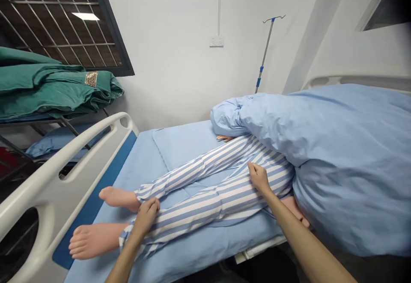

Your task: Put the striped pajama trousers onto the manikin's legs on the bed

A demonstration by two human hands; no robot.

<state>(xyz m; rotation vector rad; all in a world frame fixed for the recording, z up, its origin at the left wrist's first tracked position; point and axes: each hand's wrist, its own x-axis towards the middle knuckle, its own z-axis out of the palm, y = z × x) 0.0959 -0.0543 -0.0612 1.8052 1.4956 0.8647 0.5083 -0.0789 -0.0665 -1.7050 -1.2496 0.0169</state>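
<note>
A manikin lies on its back in blue-and-white striped trousers (pixel 192 206), with its bare feet (pixel 96 238) toward the left end of the bed. At the lower leg, near the trouser cuffs, my left hand (pixel 147 214) is closed on the striped cloth. My right hand (pixel 258 177) is in a fist at the upper thigh, gripping the trouser fabric there; its fingertips are hidden. Bunched over the manikin's upper body is a light blue quilt (pixel 337 137). One manikin hand (pixel 224 138) pokes out from under it, and another (pixel 298 212) shows at the near side.
The bed's white footboard (pixel 80 146) rises at left, and a light blue sheet (pixel 180 146) covers the mattress. Green folded bedding (pixel 58 86) sits on a rack beyond. An IV pole (pixel 266 56) stands by the wall, right of a socket (pixel 216 41).
</note>
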